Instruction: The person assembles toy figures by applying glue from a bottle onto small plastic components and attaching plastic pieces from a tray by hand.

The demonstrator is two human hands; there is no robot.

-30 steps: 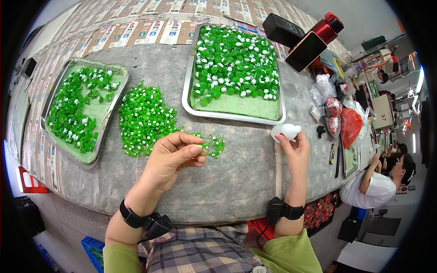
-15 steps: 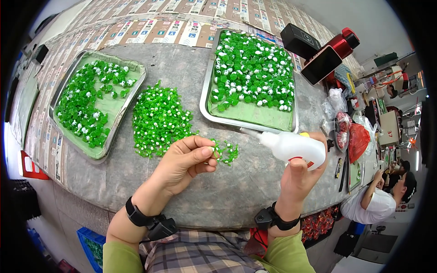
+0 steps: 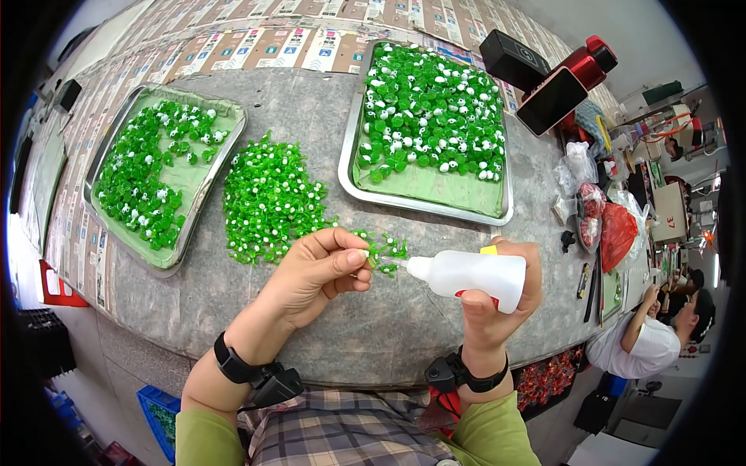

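My left hand is closed in a pinch on a small green-and-white plastic piece, mostly covered by the fingertips. Wrapped in my right hand is a white squeeze bottle, tipped on its side. Its thin nozzle points left and ends close to the pinched piece; whether they touch I cannot tell. Just behind the left hand lies a loose heap of small green pieces with white tips. A few more of these scatter behind the fingertips and nozzle.
A metal tray at the back holds many green pieces with white eyeball-like balls. Another lined tray stands at the left. A phone, a red bottle, a black box and plastic bags sit right. Another person works beyond.
The right hand has brought the bottle left and down, levelling it so its nozzle is now beside the pinched piece. My left hand keeps its pinch in nearly the same place.
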